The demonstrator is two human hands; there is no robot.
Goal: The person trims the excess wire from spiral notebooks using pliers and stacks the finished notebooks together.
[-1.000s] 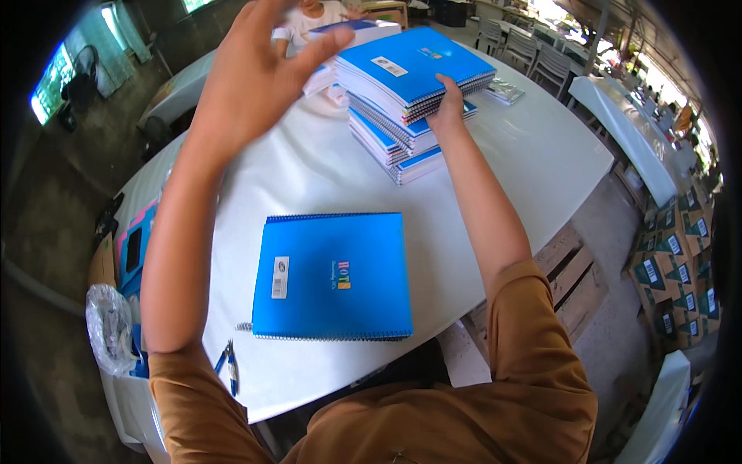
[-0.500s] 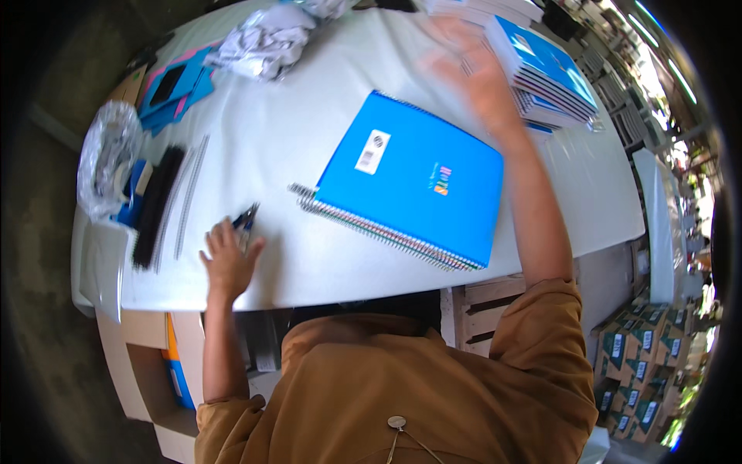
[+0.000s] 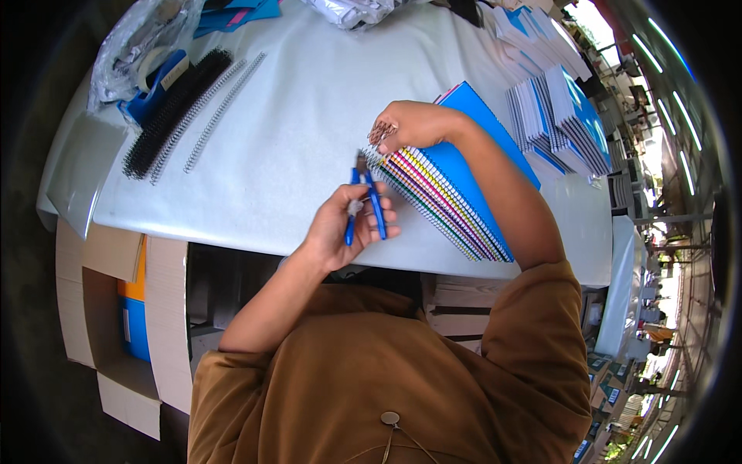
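Note:
My left hand [image 3: 340, 220] holds a pair of blue-handled wire cutters [image 3: 377, 210], its fingers around the handles. The cutters' jaws point away from me and sit right by the loose coil ends at the corner of a stack of blue spiral notebooks [image 3: 475, 139]. The stack's edges, with several coloured coils, face toward me. My right hand [image 3: 413, 125] is bent over the far left corner of the stack with its fingers curled down on it. What its fingertips pinch there is partly hidden. My right forearm crosses over the blue cover.
Loose metal coils [image 3: 224, 112] and a bundle of black coils [image 3: 178, 112] lie at left beside a blue tape dispenser [image 3: 158, 87] and a clear plastic bag [image 3: 147, 39]. Stacked notebooks [image 3: 560, 124] stand at far right. An open cardboard box [image 3: 166, 309] is below the table's left edge.
My left hand has picked up the cutters from the table and brought them to the stack. My right hand has come back from the far right stacks onto the notebooks, which now lie turned.

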